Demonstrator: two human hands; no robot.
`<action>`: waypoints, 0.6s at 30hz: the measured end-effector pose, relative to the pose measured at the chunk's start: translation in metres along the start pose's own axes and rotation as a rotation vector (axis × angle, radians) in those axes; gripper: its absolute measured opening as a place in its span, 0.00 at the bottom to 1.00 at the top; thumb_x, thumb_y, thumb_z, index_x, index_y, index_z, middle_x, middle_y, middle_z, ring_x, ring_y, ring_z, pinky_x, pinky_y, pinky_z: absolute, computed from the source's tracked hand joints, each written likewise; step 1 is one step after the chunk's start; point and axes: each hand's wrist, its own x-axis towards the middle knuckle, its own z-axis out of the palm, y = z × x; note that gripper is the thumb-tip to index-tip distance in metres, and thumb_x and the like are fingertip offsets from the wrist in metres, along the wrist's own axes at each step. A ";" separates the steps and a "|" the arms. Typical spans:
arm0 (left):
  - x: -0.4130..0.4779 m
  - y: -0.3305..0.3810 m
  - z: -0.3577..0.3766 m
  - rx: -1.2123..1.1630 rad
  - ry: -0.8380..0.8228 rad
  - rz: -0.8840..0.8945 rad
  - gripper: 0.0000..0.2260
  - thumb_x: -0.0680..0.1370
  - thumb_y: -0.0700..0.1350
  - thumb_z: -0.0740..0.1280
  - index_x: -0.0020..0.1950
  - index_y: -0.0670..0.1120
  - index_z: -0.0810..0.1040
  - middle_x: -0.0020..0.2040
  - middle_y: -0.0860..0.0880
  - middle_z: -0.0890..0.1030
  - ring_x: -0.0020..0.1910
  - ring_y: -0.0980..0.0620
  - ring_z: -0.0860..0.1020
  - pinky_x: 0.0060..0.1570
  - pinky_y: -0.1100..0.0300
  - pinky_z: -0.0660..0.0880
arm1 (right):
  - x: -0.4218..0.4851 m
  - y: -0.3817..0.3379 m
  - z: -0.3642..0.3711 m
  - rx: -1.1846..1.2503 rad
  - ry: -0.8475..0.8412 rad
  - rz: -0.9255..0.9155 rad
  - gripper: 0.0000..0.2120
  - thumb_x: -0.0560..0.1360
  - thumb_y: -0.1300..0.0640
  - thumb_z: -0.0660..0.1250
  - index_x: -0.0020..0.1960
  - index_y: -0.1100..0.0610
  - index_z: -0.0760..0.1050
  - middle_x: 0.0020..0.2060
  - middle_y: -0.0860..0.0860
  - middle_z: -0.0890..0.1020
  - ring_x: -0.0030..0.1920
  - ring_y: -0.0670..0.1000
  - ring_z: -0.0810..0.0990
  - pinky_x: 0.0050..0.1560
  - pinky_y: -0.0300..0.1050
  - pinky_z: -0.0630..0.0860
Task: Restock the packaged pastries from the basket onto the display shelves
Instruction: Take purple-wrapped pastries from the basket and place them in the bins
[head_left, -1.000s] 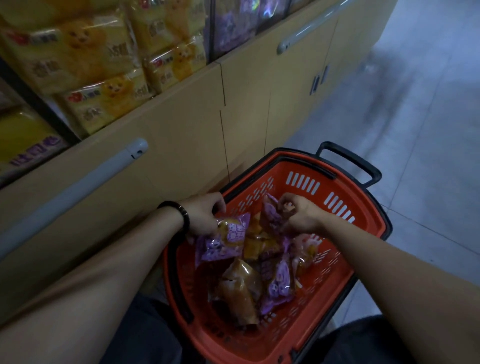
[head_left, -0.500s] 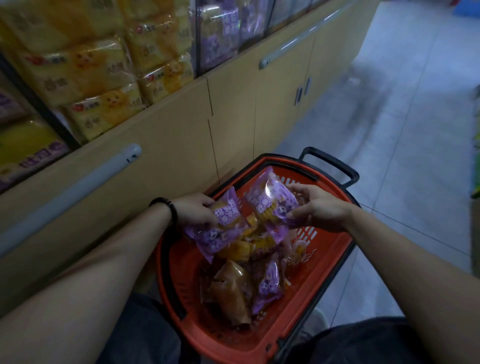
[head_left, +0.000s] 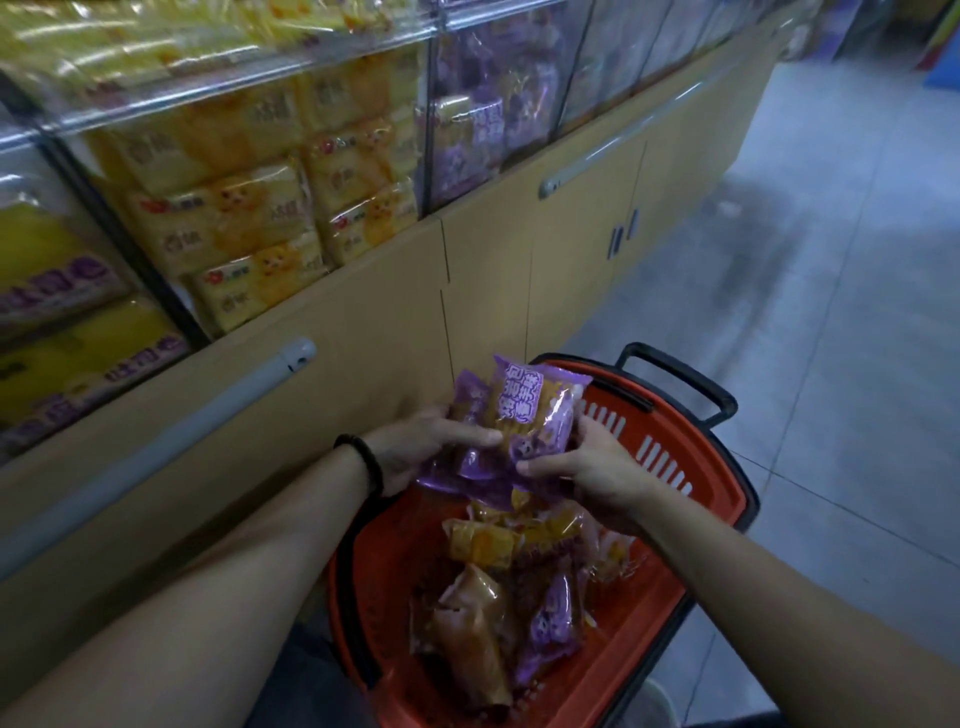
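An orange plastic basket (head_left: 711, 488) stands on the floor below me with several wrapped pastries (head_left: 483, 623) in purple and brown packs inside. Above its near-left rim I hold a small stack of purple pastry packs (head_left: 530, 415) between both hands. My left hand (head_left: 421, 447), a black band on its wrist, grips the stack from the left, thumb on top. My right hand (head_left: 587, 473) grips it from the right and below. The display shelf (head_left: 363, 218) with yellow packs and a purple-pack compartment (head_left: 483, 130) lies up and to the left.
A beige cabinet front (head_left: 483, 291) with grey rails (head_left: 156, 441) runs under the shelves, close to the basket's left side. The basket's black handle (head_left: 680, 379) points away from me. Grey tiled floor (head_left: 831, 312) stretches to the right.
Both hands rose out of the basket and came together, joining the two purple packs into one stack. The view tilted up, showing more of the shelves.
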 end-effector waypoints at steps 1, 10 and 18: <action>0.003 -0.002 0.001 0.030 0.020 0.021 0.30 0.67 0.44 0.81 0.68 0.41 0.79 0.60 0.40 0.85 0.58 0.39 0.84 0.63 0.43 0.79 | -0.002 -0.003 0.005 -0.056 0.006 -0.006 0.29 0.65 0.76 0.79 0.63 0.63 0.78 0.55 0.61 0.87 0.56 0.63 0.87 0.60 0.62 0.82; 0.001 0.004 -0.003 0.361 0.135 0.006 0.28 0.65 0.46 0.86 0.61 0.48 0.80 0.52 0.50 0.88 0.52 0.50 0.87 0.57 0.52 0.83 | -0.004 -0.046 -0.010 -0.603 0.254 -0.216 0.53 0.61 0.47 0.87 0.79 0.47 0.63 0.66 0.46 0.74 0.64 0.48 0.76 0.59 0.46 0.77; -0.021 0.020 0.020 0.823 0.148 0.126 0.32 0.66 0.65 0.81 0.64 0.55 0.75 0.56 0.59 0.81 0.52 0.63 0.79 0.50 0.68 0.74 | -0.027 -0.083 -0.015 -1.276 -0.056 -0.384 0.34 0.71 0.51 0.81 0.74 0.41 0.73 0.53 0.38 0.77 0.51 0.38 0.77 0.51 0.34 0.73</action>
